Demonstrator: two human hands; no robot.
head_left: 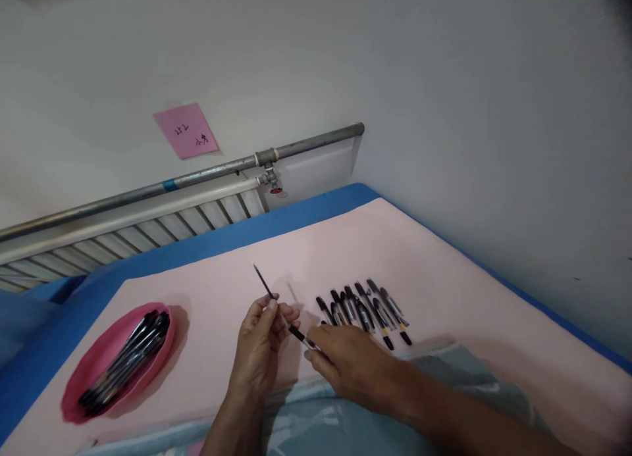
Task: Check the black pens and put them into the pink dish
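Observation:
My left hand (261, 341) pinches a thin dark pen refill (263, 283) that points up and away over the pink sheet (444, 258). My right hand (351, 367) lies palm down beside it, its fingertips closed on a pen barrel (302, 337) that reaches toward the left hand. Just beyond the right hand lies a row of several black pens (365, 308), side by side. A pink oval dish (89, 377) at the left holds several more dark pens (129, 357).
The pink sheet covers a blue table (276, 222) set in a corner of white walls. A metal pipe (197, 176) with a valve and a radiator (123, 229) run behind it. A pink note (186, 130) is stuck on the wall. Pale cloth (306, 423) lies at the near edge.

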